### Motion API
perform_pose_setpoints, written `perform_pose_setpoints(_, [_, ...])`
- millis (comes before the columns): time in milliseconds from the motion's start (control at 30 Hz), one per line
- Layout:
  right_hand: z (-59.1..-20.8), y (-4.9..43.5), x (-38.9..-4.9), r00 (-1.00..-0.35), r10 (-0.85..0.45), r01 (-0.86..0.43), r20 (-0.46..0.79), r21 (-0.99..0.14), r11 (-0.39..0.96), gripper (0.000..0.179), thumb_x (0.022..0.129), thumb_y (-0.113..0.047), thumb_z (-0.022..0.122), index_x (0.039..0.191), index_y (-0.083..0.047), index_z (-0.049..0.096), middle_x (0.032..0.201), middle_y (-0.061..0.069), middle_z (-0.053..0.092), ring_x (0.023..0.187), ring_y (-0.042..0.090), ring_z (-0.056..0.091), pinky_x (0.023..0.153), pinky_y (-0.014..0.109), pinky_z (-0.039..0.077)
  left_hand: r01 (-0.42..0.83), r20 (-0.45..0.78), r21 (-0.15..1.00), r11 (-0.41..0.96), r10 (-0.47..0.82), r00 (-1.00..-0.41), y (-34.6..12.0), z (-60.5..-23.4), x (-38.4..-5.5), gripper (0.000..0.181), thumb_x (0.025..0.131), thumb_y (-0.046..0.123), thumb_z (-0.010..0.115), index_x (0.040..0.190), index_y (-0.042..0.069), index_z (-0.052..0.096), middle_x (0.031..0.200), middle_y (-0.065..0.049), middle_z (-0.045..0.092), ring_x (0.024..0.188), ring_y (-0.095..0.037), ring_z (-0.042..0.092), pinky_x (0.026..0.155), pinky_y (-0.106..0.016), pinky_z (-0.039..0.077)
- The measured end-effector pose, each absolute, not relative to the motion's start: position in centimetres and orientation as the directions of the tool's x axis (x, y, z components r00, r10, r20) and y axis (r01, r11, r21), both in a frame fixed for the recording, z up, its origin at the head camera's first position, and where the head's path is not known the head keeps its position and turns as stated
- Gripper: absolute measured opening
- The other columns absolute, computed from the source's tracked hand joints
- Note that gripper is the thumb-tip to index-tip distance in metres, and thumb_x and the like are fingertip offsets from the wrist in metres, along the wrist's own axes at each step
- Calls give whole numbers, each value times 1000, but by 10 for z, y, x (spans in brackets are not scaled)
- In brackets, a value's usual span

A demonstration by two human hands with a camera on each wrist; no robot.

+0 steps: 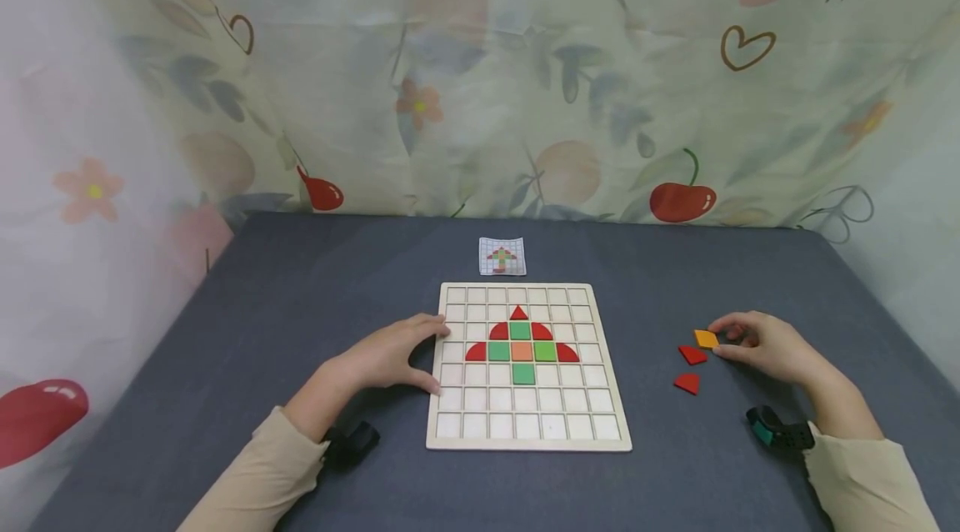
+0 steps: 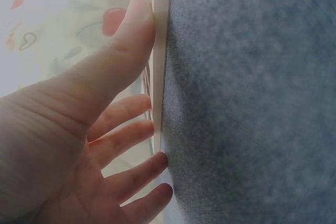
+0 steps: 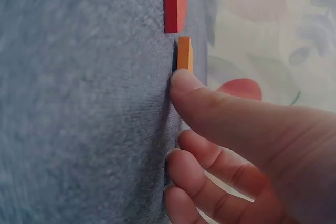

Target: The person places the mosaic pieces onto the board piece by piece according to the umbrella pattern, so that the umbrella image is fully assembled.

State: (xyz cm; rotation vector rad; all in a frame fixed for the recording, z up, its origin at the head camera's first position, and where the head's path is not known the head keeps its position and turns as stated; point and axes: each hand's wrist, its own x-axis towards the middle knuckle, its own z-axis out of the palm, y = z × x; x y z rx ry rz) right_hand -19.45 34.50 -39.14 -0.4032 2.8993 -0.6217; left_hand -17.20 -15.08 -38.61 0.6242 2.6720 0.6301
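Note:
My left hand rests against the left edge of a white grid board, thumb and fingers spread along its rim. The left wrist view shows the thumb on the board's edge and the other fingers extended. On the board lies a pattern of red, green and orange tiles, topped by a red triangle. At the right, my right hand pinches an orange square tile between thumb and index finger, at table level. In the right wrist view the thumb touches this orange tile; its far side is hidden.
Two red tiles with a curved side, one close to the orange tile and one nearer me, lie on the dark grey table. A small pattern card lies behind the board. A printed curtain hangs behind the table.

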Motion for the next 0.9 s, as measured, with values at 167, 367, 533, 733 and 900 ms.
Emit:
perform_pose_setpoints(167, [-385, 338, -193, -958, -278, -223, -72, -422, 879, 33, 87, -28, 66, 110, -4, 62, 94, 7, 63, 69, 3, 53, 59, 24, 42, 344, -206, 481, 807, 485, -850, -151, -386, -172, 75, 70, 39, 79, 133, 11, 49, 147, -11, 39, 134, -28, 39, 108, -47, 35])
perform_pose_setpoints(367, [-374, 319, -190, -959, -281, -238, -29, -452, 860, 33, 87, -28, 67, 109, -4, 62, 92, 6, 64, 68, -1, 51, 58, 22, 43, 338, -211, 482, 808, 482, -851, -151, -386, -173, 76, 71, 40, 79, 134, 10, 48, 147, -11, 39, 135, -28, 38, 108, -47, 35])
perform_pose_setpoints(533, [-366, 301, -186, -957, -289, -250, -9, -478, 842, 34, 86, -29, 67, 109, -5, 62, 92, 6, 64, 67, 0, 52, 57, 22, 43, 343, -209, 480, 808, 485, -849, -151, -386, -173, 76, 71, 40, 79, 134, 10, 48, 147, -11, 38, 135, -28, 38, 108, -47, 35])
perform_pose_setpoints(733, [-359, 281, -180, -949, -316, -281, 17, -502, 818, 32, 85, -28, 69, 106, -5, 63, 89, 5, 63, 66, 1, 52, 57, 22, 45, 347, -207, 479, 807, 488, -848, -151, -386, -173, 76, 71, 40, 79, 134, 10, 48, 147, -11, 39, 134, -28, 38, 108, -47, 35])
perform_pose_setpoints(900, [-360, 264, -175, -937, -345, -324, 59, -520, 791, 29, 84, -26, 70, 104, -6, 63, 86, 2, 62, 64, 0, 50, 57, 21, 45, 347, -206, 481, 805, 488, -848, -152, -386, -173, 76, 71, 40, 79, 133, 10, 49, 147, -11, 39, 134, -28, 39, 108, -47, 35])
